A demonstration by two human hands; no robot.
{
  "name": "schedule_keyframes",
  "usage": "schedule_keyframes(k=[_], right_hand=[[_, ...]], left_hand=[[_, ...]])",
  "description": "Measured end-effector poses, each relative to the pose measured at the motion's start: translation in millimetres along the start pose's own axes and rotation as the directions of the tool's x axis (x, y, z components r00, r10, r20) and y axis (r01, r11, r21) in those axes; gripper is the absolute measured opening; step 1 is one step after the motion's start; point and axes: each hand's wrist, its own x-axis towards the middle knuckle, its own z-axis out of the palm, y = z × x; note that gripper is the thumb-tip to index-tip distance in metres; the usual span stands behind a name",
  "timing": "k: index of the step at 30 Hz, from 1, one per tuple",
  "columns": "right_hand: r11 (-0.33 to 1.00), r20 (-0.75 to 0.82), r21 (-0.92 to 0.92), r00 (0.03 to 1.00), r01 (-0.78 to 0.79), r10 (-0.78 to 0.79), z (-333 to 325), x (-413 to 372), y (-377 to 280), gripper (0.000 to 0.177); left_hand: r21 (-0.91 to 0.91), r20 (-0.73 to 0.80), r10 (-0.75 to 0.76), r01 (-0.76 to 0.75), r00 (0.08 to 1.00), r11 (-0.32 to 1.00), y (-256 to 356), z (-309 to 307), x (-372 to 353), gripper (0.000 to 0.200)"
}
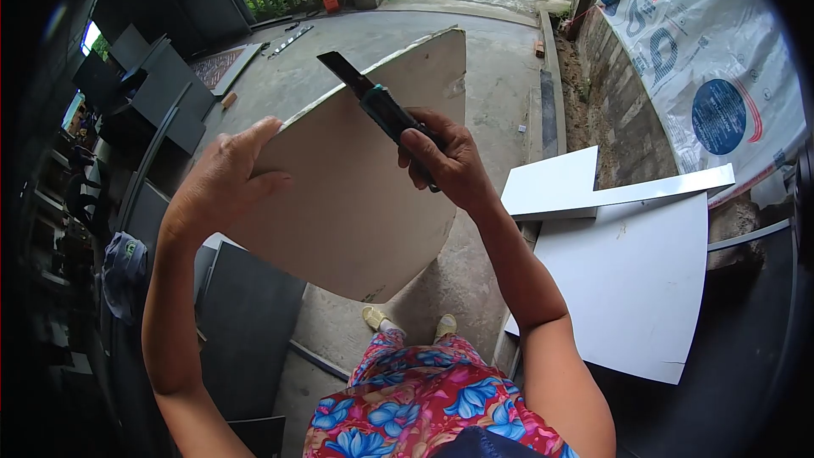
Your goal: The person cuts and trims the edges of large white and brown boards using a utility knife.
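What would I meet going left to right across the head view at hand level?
Stacked dark panels → left hand → curved beige board → right hand holding utility knife → white panels → printed tarp.

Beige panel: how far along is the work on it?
Done: the beige panel already has a curved lower edge. In hand: the left hand grips its left side while the right hand holds a knife, blade at the top edge. Left: how much edge remains cannot be told; white panels lie on the right, untouched.
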Motion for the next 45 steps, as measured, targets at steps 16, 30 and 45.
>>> schedule_keyframes(k=[16, 30, 45], right_hand=[[0.969, -0.232, -0.177, 0.950, 0.170, -0.209, -76, -9, -20, 0.038], [0.943, -0.361, 0.280, 0.891, -0.179, 0.277, -80, -58, 82, 0.023], [0.686, 0.038, 0.633, 0.900, -0.358, 0.435, -50, -51, 109, 0.019]], left_hand=[[0.006, -0.014, 0.066, -0.066, 0.998, 0.998, -9, 7, -35, 0.055], [0.170, -0.243, -0.051, 0.094, 0.969, 0.981, -15, 21, -19, 0.042], [0.207, -0.349, -0.131, 0.212, 0.928, 0.955, 19, 51, 56, 0.044]])
